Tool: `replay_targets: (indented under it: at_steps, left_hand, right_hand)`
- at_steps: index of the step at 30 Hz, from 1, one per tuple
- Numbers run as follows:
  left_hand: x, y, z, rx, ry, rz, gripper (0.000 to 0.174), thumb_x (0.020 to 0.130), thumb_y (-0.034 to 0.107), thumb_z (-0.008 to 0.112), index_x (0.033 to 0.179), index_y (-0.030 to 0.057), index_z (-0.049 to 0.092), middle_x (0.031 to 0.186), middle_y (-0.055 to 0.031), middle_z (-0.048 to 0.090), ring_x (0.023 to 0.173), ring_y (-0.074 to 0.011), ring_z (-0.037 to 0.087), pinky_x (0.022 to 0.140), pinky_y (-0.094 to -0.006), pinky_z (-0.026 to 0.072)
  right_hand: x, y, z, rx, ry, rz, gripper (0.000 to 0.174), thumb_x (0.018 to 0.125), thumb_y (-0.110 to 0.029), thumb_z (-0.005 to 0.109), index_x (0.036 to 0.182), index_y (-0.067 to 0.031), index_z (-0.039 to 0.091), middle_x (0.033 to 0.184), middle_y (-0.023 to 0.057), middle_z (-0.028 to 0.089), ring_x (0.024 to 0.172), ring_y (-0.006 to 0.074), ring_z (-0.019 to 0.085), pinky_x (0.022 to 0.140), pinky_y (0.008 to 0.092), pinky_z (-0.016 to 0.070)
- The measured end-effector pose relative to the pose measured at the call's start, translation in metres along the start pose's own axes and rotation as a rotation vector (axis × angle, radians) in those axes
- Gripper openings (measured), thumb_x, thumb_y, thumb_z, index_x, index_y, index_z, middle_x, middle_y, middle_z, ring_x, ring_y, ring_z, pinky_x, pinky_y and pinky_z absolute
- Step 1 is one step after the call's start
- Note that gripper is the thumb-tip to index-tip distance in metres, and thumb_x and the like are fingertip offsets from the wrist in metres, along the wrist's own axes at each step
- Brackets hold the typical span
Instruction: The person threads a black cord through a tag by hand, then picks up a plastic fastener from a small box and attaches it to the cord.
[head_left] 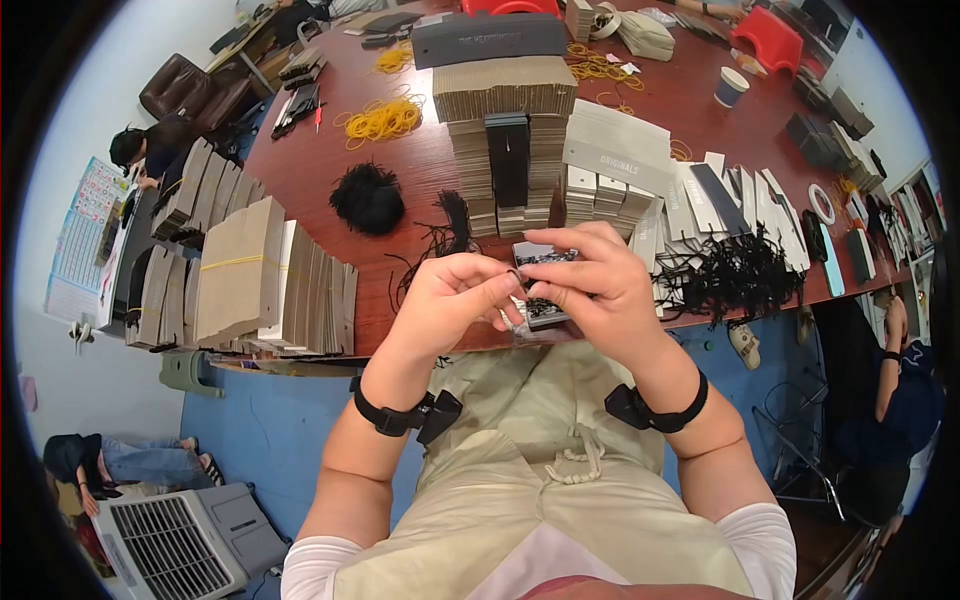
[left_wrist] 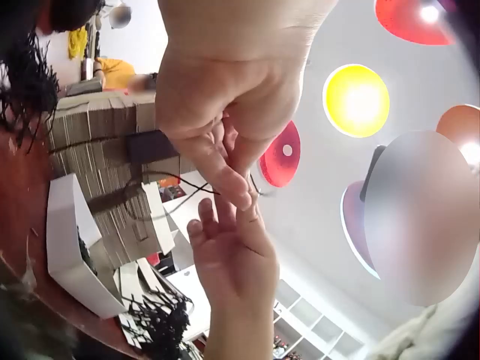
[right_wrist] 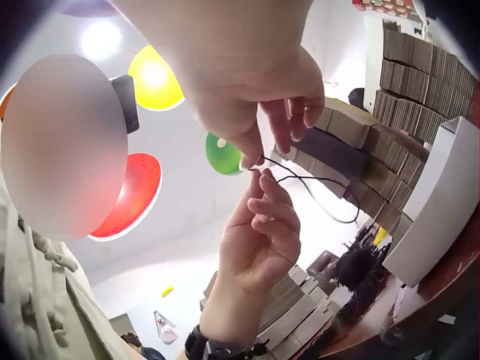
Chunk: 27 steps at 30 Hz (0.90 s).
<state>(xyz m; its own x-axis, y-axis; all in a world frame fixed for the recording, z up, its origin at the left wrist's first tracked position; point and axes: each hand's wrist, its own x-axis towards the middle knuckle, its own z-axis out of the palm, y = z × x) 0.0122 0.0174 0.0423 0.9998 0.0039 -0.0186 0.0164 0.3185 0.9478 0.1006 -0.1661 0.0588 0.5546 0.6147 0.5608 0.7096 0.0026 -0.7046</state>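
Both hands meet above the table's front edge, fingertips nearly touching. A thin black cord (right_wrist: 345,219) hangs in a loop from them in the right wrist view. The left hand (head_left: 447,300) pinches one part of the cord between thumb and forefinger, and the right hand (head_left: 600,290) pinches it close by, its other fingers loosely bent. Below the hands lies a small open box (head_left: 545,318) with dark contents, partly covered by them. In the left wrist view the cord (left_wrist: 169,215) crosses itself beside the fingertips.
Stacked cardboard pieces (head_left: 505,90) stand behind the hands, with more bundles (head_left: 240,270) on the left. Black cord piles (head_left: 735,275) lie right, beside white tags (head_left: 700,200). A black bundle (head_left: 367,198) and yellow bands (head_left: 382,118) are back left. Other people sit around.
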Motion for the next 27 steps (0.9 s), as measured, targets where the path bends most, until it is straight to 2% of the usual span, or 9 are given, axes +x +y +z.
replay_targets:
  at_steps: [2,7,10,13,15,16,20,23,27]
  left_hand:
    - [-0.001,0.001,0.005,0.063,0.018,0.003,0.013,0.089,0.009,0.058,0.093,-0.0017,0.064,0.082,-0.0082,0.066,0.067,-0.0114,0.063,0.057,-0.0226,0.0510]
    - [-0.006,0.001,0.014,0.098,0.068,0.009,0.017,0.091,0.013,0.056,0.089,-0.0006,0.065,0.074,-0.0025,0.061,0.061,-0.0079,0.056,0.056,-0.0210,0.0465]
    - [0.002,-0.007,0.008,0.319,0.079,0.403,0.017,0.091,0.013,0.053,0.087,0.0000,0.063,0.073,0.0000,0.056,0.063,-0.0076,0.051,0.061,-0.0211,0.0434]
    - [0.001,-0.007,0.016,0.002,0.115,0.388,0.015,0.091,0.011,0.053,0.085,0.0001,0.061,0.075,0.0010,0.053,0.067,-0.0083,0.049,0.066,-0.0220,0.0413]
    - [-0.006,-0.006,0.007,-0.012,0.029,0.206,0.013,0.090,0.010,0.054,0.085,-0.0006,0.060,0.077,0.0001,0.055,0.070,-0.0080,0.049,0.067,-0.0221,0.0410]
    - [-0.009,-0.005,0.004,-0.019,-0.014,0.116,0.013,0.090,0.009,0.054,0.085,-0.0009,0.060,0.079,-0.0003,0.055,0.071,-0.0078,0.049,0.067,-0.0222,0.0409]
    - [-0.008,-0.014,0.008,0.328,-0.021,0.298,0.010,0.089,0.008,0.055,0.087,-0.0003,0.061,0.079,-0.0007,0.057,0.067,-0.0049,0.048,0.061,-0.0202,0.0389]
    - [-0.012,-0.017,0.013,0.350,0.011,0.217,0.010,0.089,0.008,0.055,0.088,0.0003,0.062,0.080,-0.0005,0.057,0.064,-0.0046,0.047,0.058,-0.0201,0.0385]
    - [-0.013,-0.023,0.006,0.456,0.009,0.119,0.014,0.089,0.010,0.055,0.097,-0.0006,0.060,0.090,-0.0034,0.058,0.076,-0.0069,0.052,0.066,-0.0223,0.0426]
  right_hand:
    - [-0.001,0.000,0.002,-0.073,0.008,-0.020,0.017,0.075,-0.008,0.068,0.092,-0.0065,0.072,0.103,0.0092,0.066,0.093,0.0191,0.056,0.081,0.0301,0.0448]
    - [-0.008,0.018,0.008,0.396,-0.005,0.336,0.020,0.077,-0.007,0.067,0.096,-0.0030,0.070,0.098,0.0104,0.068,0.089,0.0165,0.061,0.080,0.0283,0.0462]
    - [-0.013,0.025,0.012,0.457,-0.039,0.454,0.020,0.078,-0.008,0.067,0.097,-0.0022,0.069,0.097,0.0101,0.068,0.085,0.0141,0.061,0.077,0.0265,0.0471]
    - [-0.015,0.021,0.018,0.507,-0.144,0.538,0.021,0.081,-0.010,0.066,0.099,-0.0018,0.069,0.094,0.0078,0.068,0.083,0.0120,0.061,0.076,0.0251,0.0471]
    - [-0.011,0.009,0.015,0.628,-0.133,0.668,0.022,0.082,-0.011,0.065,0.101,-0.0011,0.068,0.093,0.0058,0.068,0.083,0.0113,0.060,0.077,0.0247,0.0466]
    - [-0.006,0.004,0.011,0.697,-0.115,0.697,0.023,0.084,-0.014,0.063,0.100,0.0020,0.067,0.089,0.0072,0.067,0.074,0.0097,0.054,0.069,0.0235,0.0431]
    - [-0.002,0.020,0.010,1.105,-0.138,0.778,0.024,0.085,-0.019,0.063,0.099,0.0006,0.067,0.091,0.0034,0.065,0.069,0.0052,0.049,0.060,0.0213,0.0379]
    - [-0.002,0.029,0.009,1.379,-0.174,0.862,0.025,0.086,-0.018,0.062,0.101,0.0011,0.066,0.102,0.0051,0.064,0.074,0.0055,0.050,0.064,0.0217,0.0392]
    - [0.000,0.029,0.007,1.240,-0.124,0.753,0.021,0.085,-0.017,0.063,0.096,0.0003,0.068,0.106,0.0082,0.063,0.082,0.0068,0.053,0.069,0.0215,0.0402]
